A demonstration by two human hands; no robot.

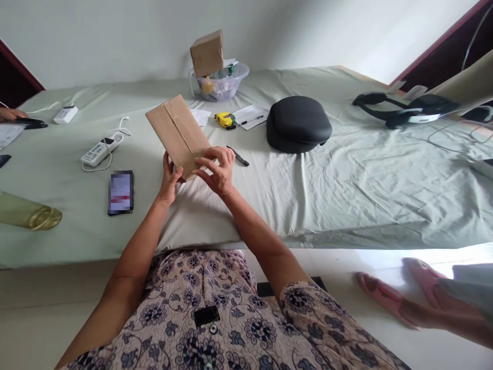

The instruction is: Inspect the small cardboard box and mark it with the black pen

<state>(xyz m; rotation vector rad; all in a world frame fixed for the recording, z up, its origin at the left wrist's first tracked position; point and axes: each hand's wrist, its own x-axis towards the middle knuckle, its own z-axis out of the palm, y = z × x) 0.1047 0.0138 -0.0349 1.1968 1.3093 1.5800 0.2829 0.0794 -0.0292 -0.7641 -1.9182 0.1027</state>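
A brown cardboard box (179, 131), taped along a seam, is tilted up above the green-sheeted surface. My left hand (170, 180) grips its lower left corner, thumb near the end edge and the other fingers mostly hidden beneath. At the lower right end, my right hand (217, 169) has its fingertips on the upper face and its thumb by the edge, pinching the box there. Just right of this hand lies a black pen (238, 155). A phone (120, 192) rests to the left of my left forearm.
Behind stand a plastic basket (221, 91) bearing another cardboard box (207, 53), a yellow tape measure (225, 121) and a black case (298, 125). Leftward are a power strip (99, 152) and a bottle (33, 210). Another person's hand (11, 114) shows far left; someone's feet (389, 298) are at right.
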